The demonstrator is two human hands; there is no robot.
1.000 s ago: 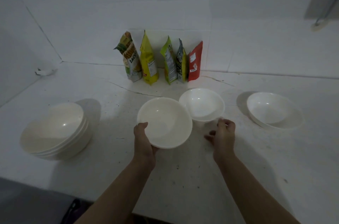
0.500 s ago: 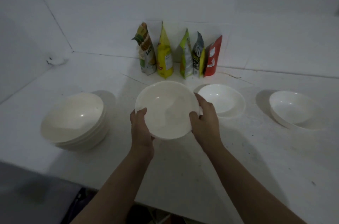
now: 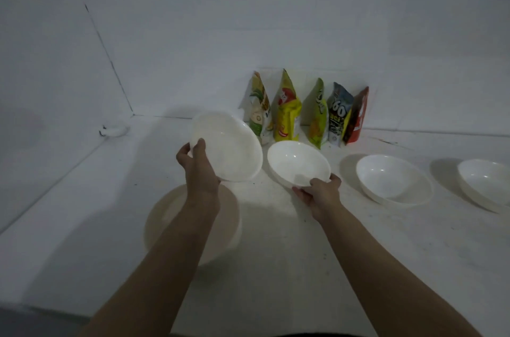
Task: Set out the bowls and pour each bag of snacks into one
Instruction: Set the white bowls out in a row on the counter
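Observation:
My left hand [image 3: 197, 165] grips the near rim of a white bowl [image 3: 229, 149], held tilted above the counter. My right hand [image 3: 320, 193] grips the near rim of a smaller white bowl [image 3: 298, 162], just right of the first. Two more white bowls stand on the counter to the right, one [image 3: 394, 179] in the middle right and one [image 3: 488, 184] cut by the frame edge. A stack of white bowls [image 3: 226, 226] sits below my left forearm, partly hidden by it. Several snack bags [image 3: 306, 113] stand upright against the back wall.
The white counter [image 3: 276, 267] meets white tiled walls at the back and left, forming a corner [image 3: 132, 114]. A small white object [image 3: 113, 131] lies near that corner. The counter's front edge runs along the bottom of the view.
The bowl I held with both hands has separated into two: my left hand lifted one up and left, my right hand took the other to the right. The view has shifted left.

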